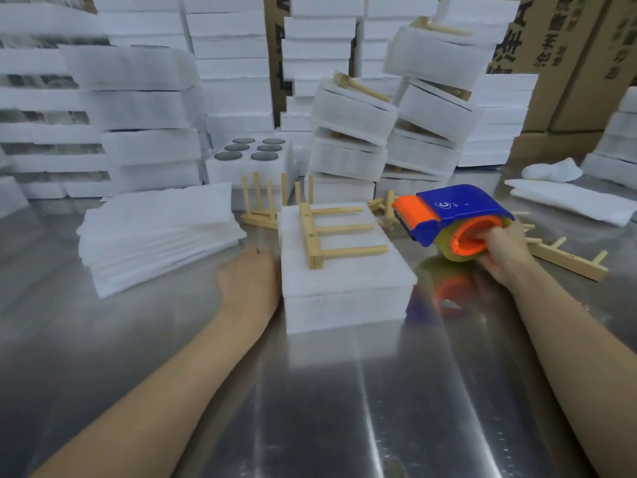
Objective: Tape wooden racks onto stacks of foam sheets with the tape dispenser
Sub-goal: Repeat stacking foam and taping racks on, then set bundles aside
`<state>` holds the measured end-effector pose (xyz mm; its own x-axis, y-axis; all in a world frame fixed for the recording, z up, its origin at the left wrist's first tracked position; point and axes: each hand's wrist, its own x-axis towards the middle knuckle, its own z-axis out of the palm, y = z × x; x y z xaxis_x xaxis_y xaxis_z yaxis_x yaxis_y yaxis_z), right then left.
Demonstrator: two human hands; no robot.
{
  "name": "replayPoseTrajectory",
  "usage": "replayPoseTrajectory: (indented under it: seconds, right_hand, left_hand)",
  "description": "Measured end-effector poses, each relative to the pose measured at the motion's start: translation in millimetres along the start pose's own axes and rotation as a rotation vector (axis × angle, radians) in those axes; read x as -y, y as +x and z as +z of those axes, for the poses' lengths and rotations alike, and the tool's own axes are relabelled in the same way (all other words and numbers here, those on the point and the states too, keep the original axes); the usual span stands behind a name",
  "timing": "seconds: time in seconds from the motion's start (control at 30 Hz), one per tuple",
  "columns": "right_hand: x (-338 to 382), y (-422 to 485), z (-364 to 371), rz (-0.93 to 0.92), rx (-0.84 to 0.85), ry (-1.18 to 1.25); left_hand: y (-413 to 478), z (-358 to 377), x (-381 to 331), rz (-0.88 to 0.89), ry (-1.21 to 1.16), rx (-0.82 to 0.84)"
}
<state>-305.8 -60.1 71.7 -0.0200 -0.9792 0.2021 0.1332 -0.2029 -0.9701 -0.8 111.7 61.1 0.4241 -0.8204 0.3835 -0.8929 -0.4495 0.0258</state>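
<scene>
A white foam stack (348,291) stands in the middle of the metal table (310,408). On top of it lies a wooden rack (331,232) with three pegs pointing right. My left hand (250,282) presses flat against the stack's left side, blurred, holding nothing. My right hand (506,251) grips a blue and orange tape dispenser (451,219) by its roll, held above the table just right of the stack, its cutter end pointing toward the rack.
A loose pile of foam sheets (158,236) lies at left. More wooden racks (265,201) stand behind the stack and one (568,258) lies at right. Taped bundles (355,112) and foam blocks are piled high at the back, with cardboard boxes (565,63) behind.
</scene>
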Motion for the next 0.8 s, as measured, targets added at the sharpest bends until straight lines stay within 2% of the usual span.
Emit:
replayPoseTrajectory:
  seconds: [0.07, 0.17, 0.2, 0.27, 0.33, 0.4, 0.47, 0.53, 0.6, 0.63, 0.8]
  right_hand:
    - [-1, 2, 0, -0.001, -0.004, 0.001]
    - [-4, 4, 0, -0.029, 0.012, -0.012]
    - [-4, 4, 0, -0.036, 0.014, -0.008]
    - [-3, 6, -1, -0.038, 0.014, 0.007]
    - [-3, 7, -1, -0.039, -0.010, 0.011]
    - [-4, 6, 0, -0.063, -0.020, -0.009]
    - [-4, 5, -2, -0.092, -0.003, -0.058]
    - [-4, 6, -8, -0.109, 0.005, -0.120]
    - [-2, 8, -13, -0.134, 0.016, -0.184]
    - [-1, 8, -15, -0.148, 0.026, -0.231]
    - [1, 9, -31, -0.199, 0.047, -0.400]
  left_hand:
    - [0, 0, 1, 0.025, 0.077, 0.093]
    - [4, -7, 8, 0.015, -0.120, 0.180]
    - [8, -15, 12, -0.022, -0.254, 0.167]
    - [22, -35, 11, -0.098, -0.449, -0.008]
    - [41, -57, -11, -0.011, -0.506, -0.161]
    - [57, -75, -52, 0.150, -0.518, -0.096]
    - [64, -75, -91, 0.257, -0.486, 0.133]
    - [61, -58, -113, 0.303, -0.280, 0.321]
    - [59, -39, -116, 0.331, -0.031, 0.332]
    - [60, -34, -114, 0.334, 0.009, 0.317]
    - [63, -32, -114, 0.279, -0.007, 0.334]
